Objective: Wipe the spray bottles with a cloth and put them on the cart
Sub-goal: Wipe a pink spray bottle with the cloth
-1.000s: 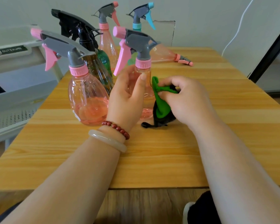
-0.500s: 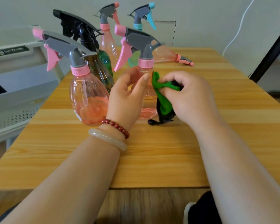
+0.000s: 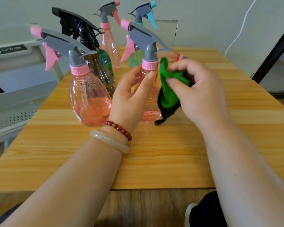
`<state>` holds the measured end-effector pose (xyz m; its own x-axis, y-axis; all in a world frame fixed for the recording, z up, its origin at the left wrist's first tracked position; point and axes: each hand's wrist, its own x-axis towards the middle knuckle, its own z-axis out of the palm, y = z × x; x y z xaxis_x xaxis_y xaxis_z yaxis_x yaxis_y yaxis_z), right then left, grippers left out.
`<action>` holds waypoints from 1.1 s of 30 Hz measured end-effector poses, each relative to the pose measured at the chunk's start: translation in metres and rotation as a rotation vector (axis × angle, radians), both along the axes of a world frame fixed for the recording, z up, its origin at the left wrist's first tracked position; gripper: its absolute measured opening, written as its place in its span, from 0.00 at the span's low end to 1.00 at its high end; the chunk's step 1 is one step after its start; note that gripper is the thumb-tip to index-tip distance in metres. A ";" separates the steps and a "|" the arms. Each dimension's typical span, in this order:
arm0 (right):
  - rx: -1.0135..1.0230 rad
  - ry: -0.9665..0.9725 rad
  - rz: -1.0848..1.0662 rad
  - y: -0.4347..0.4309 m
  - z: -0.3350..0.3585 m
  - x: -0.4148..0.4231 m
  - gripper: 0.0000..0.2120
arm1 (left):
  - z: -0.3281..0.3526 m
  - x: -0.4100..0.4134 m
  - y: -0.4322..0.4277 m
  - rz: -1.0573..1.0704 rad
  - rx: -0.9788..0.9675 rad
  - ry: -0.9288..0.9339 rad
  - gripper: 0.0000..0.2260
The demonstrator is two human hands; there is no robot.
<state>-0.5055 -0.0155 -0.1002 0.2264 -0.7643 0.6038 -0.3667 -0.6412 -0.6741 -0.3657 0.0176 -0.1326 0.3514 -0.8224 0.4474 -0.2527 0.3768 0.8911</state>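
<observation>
The table (image 3: 170, 153) is honey-yellow wood grain with paler bands. The cloth (image 3: 168, 95) is bright green, edged black. The middle bottle (image 3: 152, 112) and the near bottle (image 3: 88, 99) are clear pink, with grey heads and pink triggers and collars. The dark bottle (image 3: 98, 71) is ribbed olive-brown under a black head. The teal bottle (image 3: 135, 60) has a blue trigger. The bracelet (image 3: 120, 129) is dark red beads and the bangle (image 3: 110, 143) is milky white.

head view; looks forward-down; near table (image 3: 154, 161); single view

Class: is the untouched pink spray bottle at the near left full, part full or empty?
Part full. The pink spray bottle shows liquid pooled only in its bottom part; above that the body is clear.
</observation>
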 end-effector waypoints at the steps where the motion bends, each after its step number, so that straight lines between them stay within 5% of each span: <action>1: -0.005 -0.088 0.018 0.001 -0.001 0.003 0.13 | 0.000 -0.001 -0.001 0.006 -0.005 -0.009 0.15; 3: 0.005 -0.112 0.048 0.004 -0.006 0.011 0.13 | -0.002 -0.001 -0.001 -0.002 -0.018 0.012 0.14; 9: 0.091 0.254 0.032 0.001 -0.006 0.007 0.09 | -0.001 0.003 0.001 0.076 -0.020 0.051 0.11; 15: 0.029 -0.140 0.039 0.006 -0.005 0.014 0.11 | -0.003 -0.001 0.001 0.015 -0.017 0.067 0.15; 22: 0.141 0.263 0.037 -0.001 -0.006 0.002 0.09 | 0.000 0.002 0.001 0.065 0.002 -0.009 0.14; 28: 0.006 -0.162 -0.019 0.003 -0.005 0.009 0.11 | 0.002 -0.003 0.002 0.030 0.026 0.007 0.14; 33: 0.154 0.085 0.025 -0.002 -0.009 0.006 0.11 | 0.001 -0.003 0.003 0.035 0.036 0.019 0.13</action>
<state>-0.4999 -0.0176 -0.1096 0.2918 -0.8397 0.4579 -0.4116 -0.5424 -0.7324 -0.3690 0.0203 -0.1311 0.3882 -0.8250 0.4108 -0.2483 0.3356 0.9087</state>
